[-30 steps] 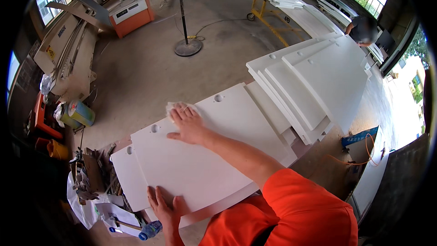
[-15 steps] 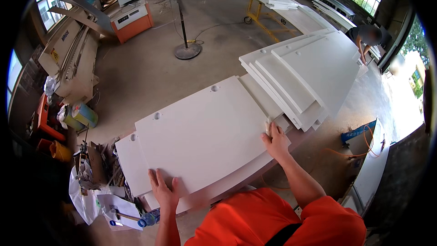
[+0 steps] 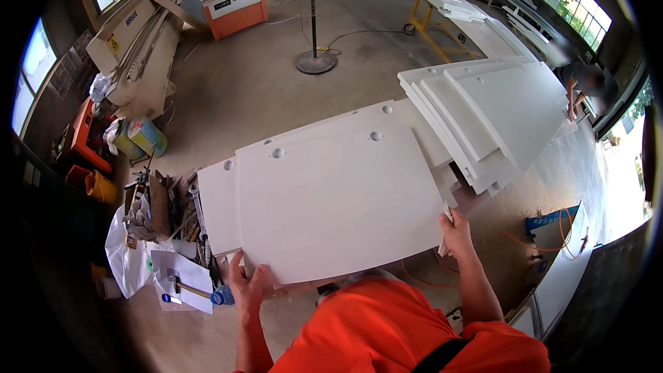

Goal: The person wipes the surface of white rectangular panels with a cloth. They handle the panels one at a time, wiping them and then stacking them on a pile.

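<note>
Well left of the top white panel (image 3: 338, 207), a crumpled plastic bag (image 3: 123, 255) lies beside a sheet of paper (image 3: 181, 267) bearing a hammer (image 3: 192, 290); the dense clutter behind them cannot be sorted into single items. Nearer the panel is a blue bottle (image 3: 222, 295), partly hidden by the left wrist. The lower white panel (image 3: 219, 200) lies under the top one, mostly covered, its exposed strips lying to the left of it and along its far edge. At the top panel's near left corner, the left hand (image 3: 247, 287) has thumb and fingers parted; how firmly it grips cannot be told. Beyond the far edge stands a fan (image 3: 315, 62), its head blurred. At the right edge, the right hand (image 3: 456, 235) is closed on a white cloth (image 3: 443, 245), largely concealed by the fingers; whether any fingertips pass beneath the panel cannot be seen. Right of the panel rises a stack of white panels (image 3: 521, 110), and past it a co-worker (image 3: 587, 79) bends, head blurred.
</note>
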Available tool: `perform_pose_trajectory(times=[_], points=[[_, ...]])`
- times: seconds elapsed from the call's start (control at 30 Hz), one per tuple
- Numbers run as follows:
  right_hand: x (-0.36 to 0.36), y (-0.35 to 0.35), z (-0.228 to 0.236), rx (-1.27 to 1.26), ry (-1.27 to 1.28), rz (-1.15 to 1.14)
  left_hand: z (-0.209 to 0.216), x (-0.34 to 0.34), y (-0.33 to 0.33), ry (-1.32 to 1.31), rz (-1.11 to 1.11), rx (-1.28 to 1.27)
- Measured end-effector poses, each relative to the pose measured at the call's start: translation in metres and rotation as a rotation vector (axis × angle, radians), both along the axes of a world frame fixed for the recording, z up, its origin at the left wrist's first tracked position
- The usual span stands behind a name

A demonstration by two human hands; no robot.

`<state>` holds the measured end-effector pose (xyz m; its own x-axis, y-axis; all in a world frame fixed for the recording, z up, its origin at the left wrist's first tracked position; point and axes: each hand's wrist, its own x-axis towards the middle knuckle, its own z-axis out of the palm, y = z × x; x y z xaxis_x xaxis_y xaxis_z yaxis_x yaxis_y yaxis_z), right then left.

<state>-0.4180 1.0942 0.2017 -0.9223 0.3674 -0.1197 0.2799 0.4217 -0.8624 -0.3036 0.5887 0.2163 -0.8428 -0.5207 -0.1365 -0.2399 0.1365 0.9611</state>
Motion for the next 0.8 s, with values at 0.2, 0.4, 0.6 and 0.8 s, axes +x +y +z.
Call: perform_pose_trajectory(times=[0.2,0.4,0.6,0.8], points=[[0.005,0.029,0.184,-0.114,0.028,0.203,0.093,0.052,-0.007,0.535,0.052,-0.021],[-0.103,-0.001,0.25,-0.25,0.484,0.085,0.102,-0.042,-0.056,0.753,0.324,-0.46],[-0.267,-0.053,0.222,-0.25,0.592,0.117,0.059,-0.181,-0.065,0.71,0.168,-0.073],[-0.368,-0.098,0.136,-0.247,0.254,0.286,0.026,-0.185,-0.035,0.356,0.343,0.089]])
